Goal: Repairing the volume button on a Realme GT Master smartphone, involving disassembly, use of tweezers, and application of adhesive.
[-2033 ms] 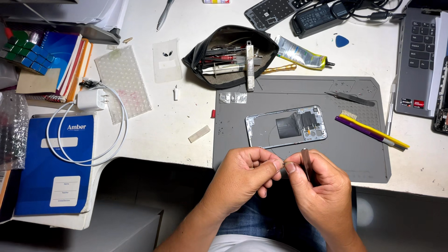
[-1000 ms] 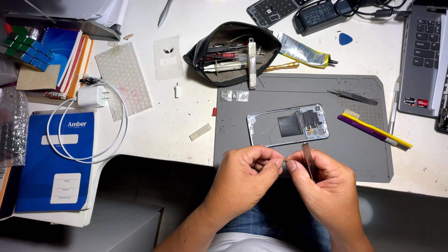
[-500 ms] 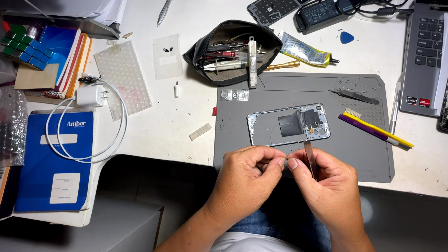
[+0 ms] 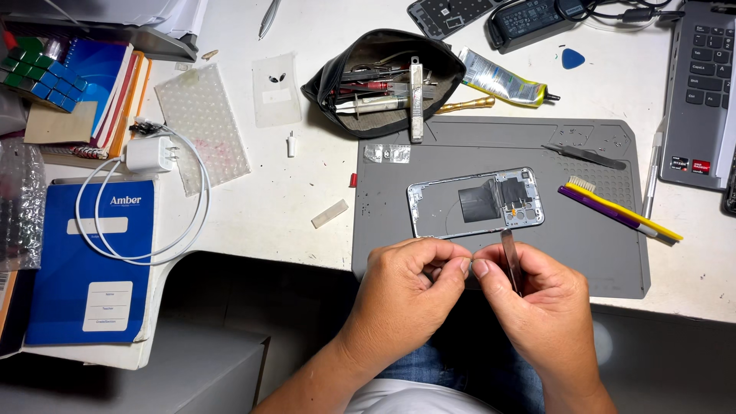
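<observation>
My left hand (image 4: 410, 287) and my right hand (image 4: 537, 303) meet fingertip to fingertip at the near edge of a grey work mat (image 4: 606, 261). Between the thumbs and forefingers is something tiny that I cannot make out. My right hand also holds metal tweezers (image 4: 510, 261), which point up toward the mat. Just beyond the hands an opened phone frame (image 4: 475, 203) lies flat on the mat, its inner parts showing.
A second pair of tweezers (image 4: 586, 156) and a purple-yellow brush (image 4: 617, 207) lie on the mat's right. Behind it sit an open black tool pouch (image 4: 383, 80), a glue tube (image 4: 502, 80) and a laptop (image 4: 701, 92). A blue notebook (image 4: 96, 261) and white charger (image 4: 149, 153) lie left.
The hands have stayed together at the mat's near edge, with only small finger movements. The view has shifted slightly.
</observation>
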